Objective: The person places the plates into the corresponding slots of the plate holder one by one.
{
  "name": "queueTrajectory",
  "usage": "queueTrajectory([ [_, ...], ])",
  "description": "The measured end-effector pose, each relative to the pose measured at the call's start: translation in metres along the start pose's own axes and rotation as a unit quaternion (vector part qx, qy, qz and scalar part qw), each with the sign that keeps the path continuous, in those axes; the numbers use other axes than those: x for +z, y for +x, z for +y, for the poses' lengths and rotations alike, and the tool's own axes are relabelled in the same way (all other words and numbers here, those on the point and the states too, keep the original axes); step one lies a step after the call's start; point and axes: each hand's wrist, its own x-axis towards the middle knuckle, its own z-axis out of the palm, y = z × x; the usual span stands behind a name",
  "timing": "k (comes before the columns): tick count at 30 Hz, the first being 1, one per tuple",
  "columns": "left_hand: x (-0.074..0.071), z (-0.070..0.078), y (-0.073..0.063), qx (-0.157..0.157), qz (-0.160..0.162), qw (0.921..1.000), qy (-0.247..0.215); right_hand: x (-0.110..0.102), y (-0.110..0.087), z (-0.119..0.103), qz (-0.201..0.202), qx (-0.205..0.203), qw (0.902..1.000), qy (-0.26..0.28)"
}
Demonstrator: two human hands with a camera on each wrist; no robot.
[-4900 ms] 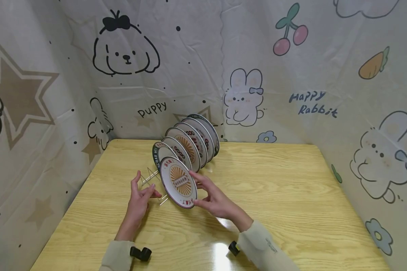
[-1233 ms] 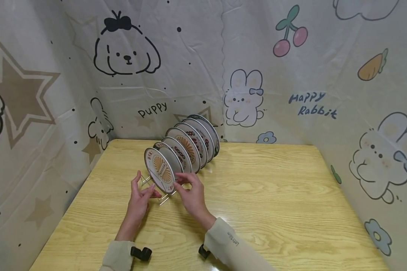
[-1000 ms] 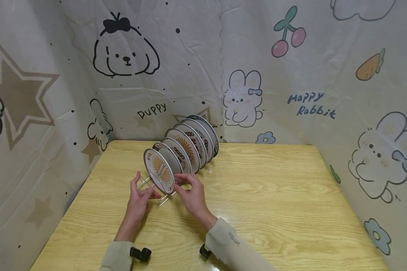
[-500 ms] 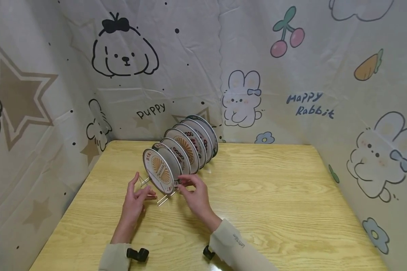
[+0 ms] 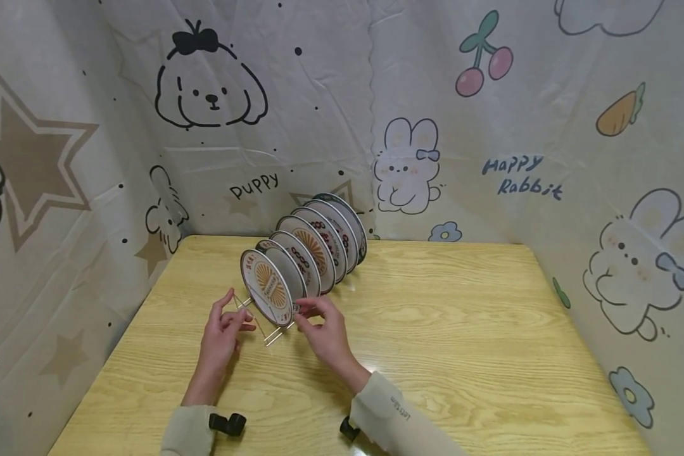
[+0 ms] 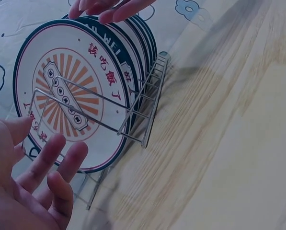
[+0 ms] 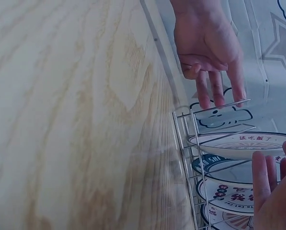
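Note:
Several round plates with dark rims stand in a row in a metal wire rack. The front plate bears an orange sunburst and red characters, and leans back slightly in its slot. Behind it a plate has a dark, lettered border. My left hand is at the rack's near end, fingers spread and loosely bent, fingertips right at its end wire in the right wrist view. My right hand is by the front plate's right rim, fingers relaxed; in the left wrist view its fingertips overlap the plates' upper edge.
The rack stands on a light wood-grain table, toward the left. A printed cloth with cartoon animals hangs around the back and sides, close behind the farthest plate.
The sunburst plate has gone from my right hand into the rack's front slot. My right fingers have since loosened at its rim. My left hand has drawn slightly back to the left.

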Motion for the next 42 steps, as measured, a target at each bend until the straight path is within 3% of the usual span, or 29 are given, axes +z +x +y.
queueTrajectory([
  [5,-0.005,0.0,0.003,0.01,0.012,0.9997,0.018,0.006,0.003,0.023,0.003,-0.004,1.0,0.0],
  [10,-0.013,0.001,0.008,0.017,0.036,0.9981,0.046,0.011,-0.004,0.025,0.004,-0.045,0.9988,-0.021],
  [14,-0.02,0.003,0.013,0.034,0.054,0.996,0.062,0.019,-0.009,0.022,-0.042,-0.066,0.9966,-0.026],
  [18,-0.027,0.002,0.017,0.045,0.063,0.994,0.078,0.031,-0.009,0.023,-0.09,-0.044,0.9948,-0.012],
  [22,-0.032,-0.001,0.021,0.055,0.059,0.9929,0.088,0.043,-0.008,0.024,-0.114,-0.034,0.9928,-0.005],
  [28,-0.033,-0.002,0.029,0.079,0.047,0.9918,0.089,0.056,-0.005,0.021,-0.102,-0.061,0.9924,-0.031],
  [35,-0.03,-0.007,0.037,0.087,0.047,0.9922,0.076,0.062,-0.001,0.024,-0.089,-0.045,0.9933,-0.058],
  [42,-0.028,-0.005,0.039,0.097,0.037,0.9937,0.042,0.069,0.005,0.032,-0.079,-0.069,0.9903,-0.091],
])
